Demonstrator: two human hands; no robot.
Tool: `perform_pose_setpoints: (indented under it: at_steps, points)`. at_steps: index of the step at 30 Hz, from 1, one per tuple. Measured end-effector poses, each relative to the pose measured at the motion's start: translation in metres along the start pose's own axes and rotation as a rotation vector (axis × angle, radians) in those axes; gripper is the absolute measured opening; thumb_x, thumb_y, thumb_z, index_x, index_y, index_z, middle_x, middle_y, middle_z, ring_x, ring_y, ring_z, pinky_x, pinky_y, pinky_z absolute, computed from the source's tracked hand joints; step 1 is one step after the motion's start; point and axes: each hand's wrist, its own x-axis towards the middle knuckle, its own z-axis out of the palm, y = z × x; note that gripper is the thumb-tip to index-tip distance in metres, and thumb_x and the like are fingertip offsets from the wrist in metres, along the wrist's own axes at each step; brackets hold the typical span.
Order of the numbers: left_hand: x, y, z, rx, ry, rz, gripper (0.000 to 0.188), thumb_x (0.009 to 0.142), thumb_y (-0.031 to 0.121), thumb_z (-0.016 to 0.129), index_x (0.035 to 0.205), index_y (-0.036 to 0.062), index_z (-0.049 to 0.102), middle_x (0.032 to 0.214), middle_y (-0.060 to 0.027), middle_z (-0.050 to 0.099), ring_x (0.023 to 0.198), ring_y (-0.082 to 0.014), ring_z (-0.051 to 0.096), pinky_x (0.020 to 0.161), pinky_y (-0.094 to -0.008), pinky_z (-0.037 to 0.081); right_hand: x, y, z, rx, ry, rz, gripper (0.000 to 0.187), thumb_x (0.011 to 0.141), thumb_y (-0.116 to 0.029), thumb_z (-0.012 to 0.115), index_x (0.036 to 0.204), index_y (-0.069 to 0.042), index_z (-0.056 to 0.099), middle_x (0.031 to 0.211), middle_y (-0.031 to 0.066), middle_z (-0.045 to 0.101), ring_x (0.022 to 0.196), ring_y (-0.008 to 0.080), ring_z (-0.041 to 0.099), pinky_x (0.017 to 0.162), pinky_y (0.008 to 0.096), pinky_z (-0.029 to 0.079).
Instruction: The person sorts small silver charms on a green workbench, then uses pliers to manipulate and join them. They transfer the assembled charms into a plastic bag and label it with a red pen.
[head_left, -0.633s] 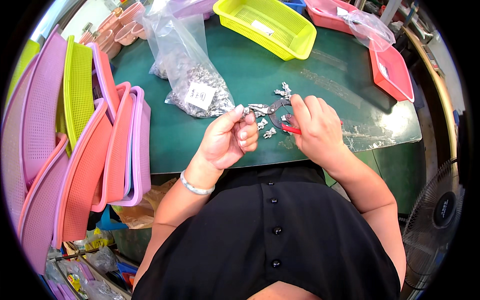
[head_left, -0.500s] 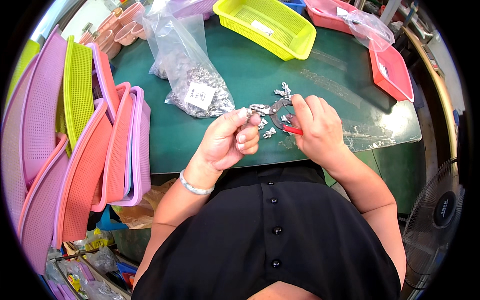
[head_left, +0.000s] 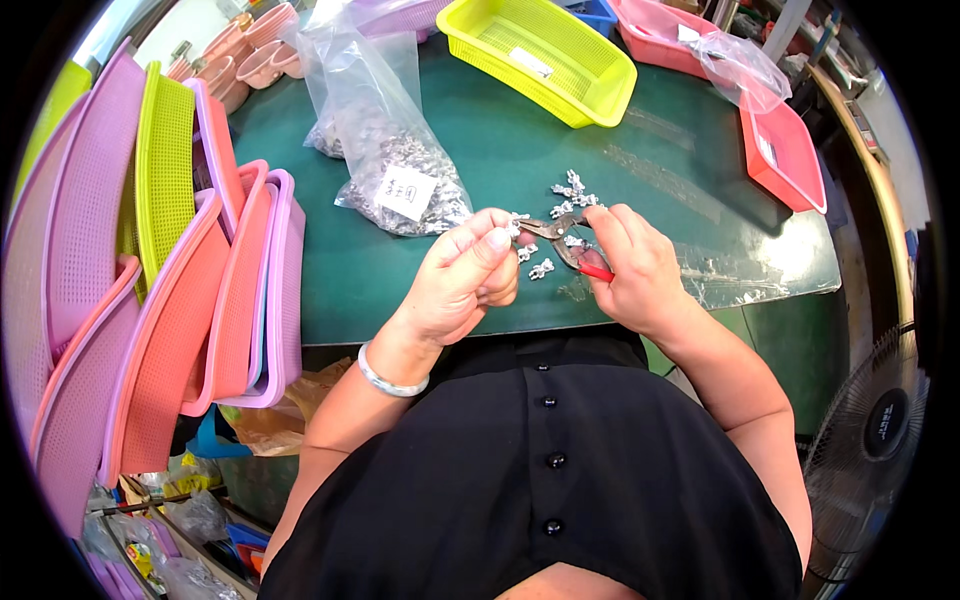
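Observation:
My left hand is closed in a pinch, with a small silver metal figure-like piece between thumb and fingers. Red-handled pliers are gripped in my right hand; their jaws point left and meet the piece at my left fingertips. Whether the jaws are closed on it is too small to tell. Several similar silver castings lie loose on the green tabletop, just below and beyond the pliers. Beyond my left hand a clear plastic bag with a white label holds many more of them.
Purple, coral and lime baskets stand stacked at my left. Across the table are a lime basket and a red-pink tray with clear plastic on it. A black fan stands at the lower right, beside the table's worn corner.
My left hand has turned, its thumb now lying over the fingers around the piece. The pliers have tilted, their tips angling more up toward my left fingertips. The view has shifted slightly.

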Motion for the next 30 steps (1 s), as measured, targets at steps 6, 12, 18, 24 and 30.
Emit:
perform_pose_setpoints:
  at_steps: [6, 12, 18, 24, 30]
  points:
    - [0.001, -0.005, -0.005, 0.153, 0.101, 0.109, 0.016, 0.096, 0.018, 0.045, 0.097, 0.0029, 0.052, 0.057, 0.0018, 0.044, 0.05, -0.0055, 0.037, 0.048, -0.0205, 0.031, 0.001, 0.0, 0.002, -0.005, -0.008, 0.017, 0.038, 0.069, -0.01, 0.067, 0.103, 0.0, 0.052, 0.083, 0.0128, 0.052, 0.074, 0.0295, 0.056, 0.062, 0.0371, 0.047]
    - [0.001, -0.005, -0.004, 0.365, 0.264, 0.262, 0.011, 0.094, 0.013, 0.048, 0.099, 0.0041, 0.053, 0.07, -0.003, 0.054, 0.062, -0.0098, 0.05, 0.059, -0.0227, 0.042, 0.005, 0.004, -0.003, 0.016, -0.074, 0.066, 0.037, 0.071, -0.011, 0.066, 0.104, 0.0, 0.052, 0.084, 0.0123, 0.052, 0.075, 0.0296, 0.055, 0.064, 0.0369, 0.046]
    - [0.005, -0.012, -0.007, 0.519, 0.341, 0.412, 0.021, 0.094, 0.011, 0.049, 0.11, -0.0008, 0.051, 0.075, -0.0024, 0.056, 0.068, -0.007, 0.051, 0.065, -0.0214, 0.044, 0.001, 0.001, -0.012, 1.016, -0.574, 0.561, 0.035, 0.091, -0.032, 0.055, 0.106, 0.0, 0.053, 0.073, 0.0022, 0.052, 0.065, 0.0085, 0.046, 0.061, 0.0259, 0.044]
    - [0.004, -0.018, -0.012, 0.703, 0.379, 0.46, 0.019, 0.092, 0.008, 0.05, 0.108, -0.0027, 0.055, 0.077, -0.0031, 0.058, 0.069, -0.0073, 0.054, 0.065, -0.0208, 0.046, 0.001, -0.01, -0.004, 1.255, -0.715, 0.718, 0.04, 0.093, -0.04, 0.047, 0.103, -0.002, 0.055, 0.074, 0.0008, 0.053, 0.064, 0.0088, 0.053, 0.058, 0.0246, 0.047]
    - [0.003, -0.021, -0.015, 0.86, 0.395, 0.534, 0.018, 0.09, 0.004, 0.053, 0.106, -0.0033, 0.057, 0.081, -0.0053, 0.061, 0.073, -0.0094, 0.058, 0.067, -0.0221, 0.048, 0.001, -0.014, 0.0, 1.246, -0.743, 0.713, 0.044, 0.094, -0.041, 0.045, 0.102, 0.001, 0.055, 0.071, 0.0011, 0.053, 0.061, 0.0092, 0.053, 0.056, 0.0253, 0.047]
